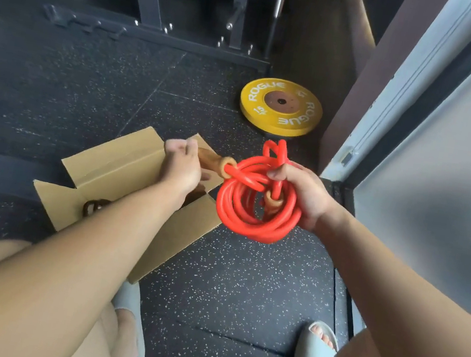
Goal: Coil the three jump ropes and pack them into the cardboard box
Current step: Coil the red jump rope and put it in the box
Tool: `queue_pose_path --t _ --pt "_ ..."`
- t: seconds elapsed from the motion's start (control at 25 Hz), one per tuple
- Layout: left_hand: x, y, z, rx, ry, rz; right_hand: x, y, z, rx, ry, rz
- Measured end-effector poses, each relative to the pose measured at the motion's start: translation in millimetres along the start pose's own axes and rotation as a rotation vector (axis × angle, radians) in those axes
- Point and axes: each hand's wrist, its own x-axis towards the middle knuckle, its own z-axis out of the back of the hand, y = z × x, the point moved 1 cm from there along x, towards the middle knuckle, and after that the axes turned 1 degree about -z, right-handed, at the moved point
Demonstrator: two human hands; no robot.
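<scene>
Glossy red rope [256, 212], matt cardboard box [125, 167]

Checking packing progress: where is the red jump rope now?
Head view, right of centre: the coiled red jump rope is gripped by the right hand, right of the cardboard box, not inside it.

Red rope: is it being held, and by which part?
Yes. The right hand grips the coiled red rope at its top; the left hand holds one handle.

Dark speckled rubber floor [241, 287], open cardboard box [113, 165] on it under the left hand [182, 166], yellow weight plate [281, 107] flat beyond the right hand [302, 195], black rack base [158, 36] farther out, grey slides [314, 354] below both hands.
</scene>
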Motion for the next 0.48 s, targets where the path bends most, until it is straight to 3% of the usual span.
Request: queue_pose_path --t 0.08,0.12,0.28,0.4,0.48 --pt "15 -5 20 0.190 -0.143 -0.176 18 -10 -14 -0.044 -0.090 0.038" --pt "21 -11 28 0.270 -0.131 -0.210 27 -16 -18 -0.043 -0.141 0.038" --pt "39 -2 60 0.565 0.051 -0.053 73 -42 -61 -0.053 -0.264 0.070" --pt "67 20 99 0.342 -0.050 0.152 118 -66 -110 -0.163 -0.240 0.168" --pt "86 28 122 0.310 -0.139 0.175 150 -81 -140 -0.192 -0.222 0.193"
